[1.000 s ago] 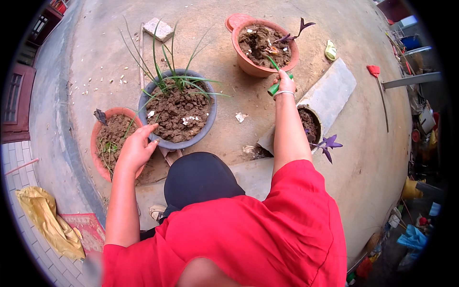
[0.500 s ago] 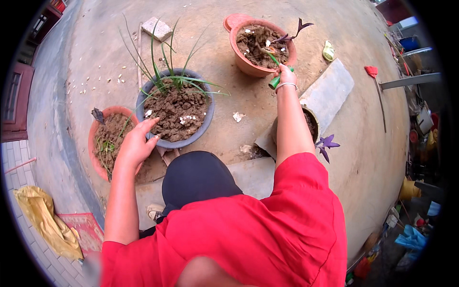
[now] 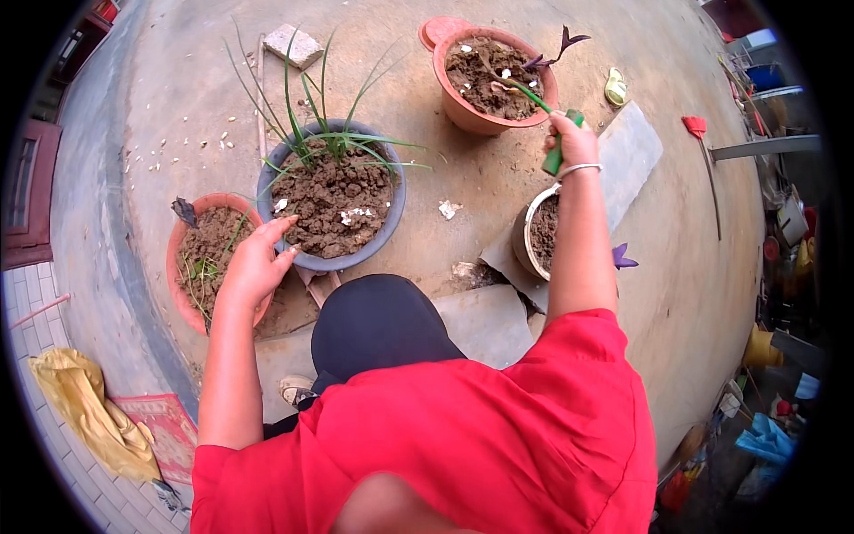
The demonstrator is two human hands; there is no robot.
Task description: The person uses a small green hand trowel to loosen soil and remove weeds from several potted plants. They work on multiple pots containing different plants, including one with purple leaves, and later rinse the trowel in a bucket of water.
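Observation:
My right hand [image 3: 574, 141] is wrapped round the green handle of a hand garden tool [image 3: 532, 96]. The tool's soil-coloured head reaches into the dirt of an orange plastic flowerpot [image 3: 470, 116] at the far right, where a purple-leaved sprig [image 3: 560, 44] leans over the rim; the head's shape is hard to make out. Fingers apart, my left hand [image 3: 256, 265] rests at the near-left rim of a grey-blue pot [image 3: 391, 214]. That pot holds clumpy brown soil, white shell-like bits and a plant with long thin green leaves [image 3: 286, 116].
At the left stands another orange pot [image 3: 181, 289] with small green weeds. A whitish pot of soil [image 3: 525, 238] sits beside my right forearm, near a stone slab [image 3: 633, 142]. A brick [image 3: 294, 46] lies at the back; a red-headed brush [image 3: 696, 126] lies at right.
My right hand has pulled back toward me and to the right with the tool, whose head still touches the soil. The whitish pot is now less covered. My left hand stays put.

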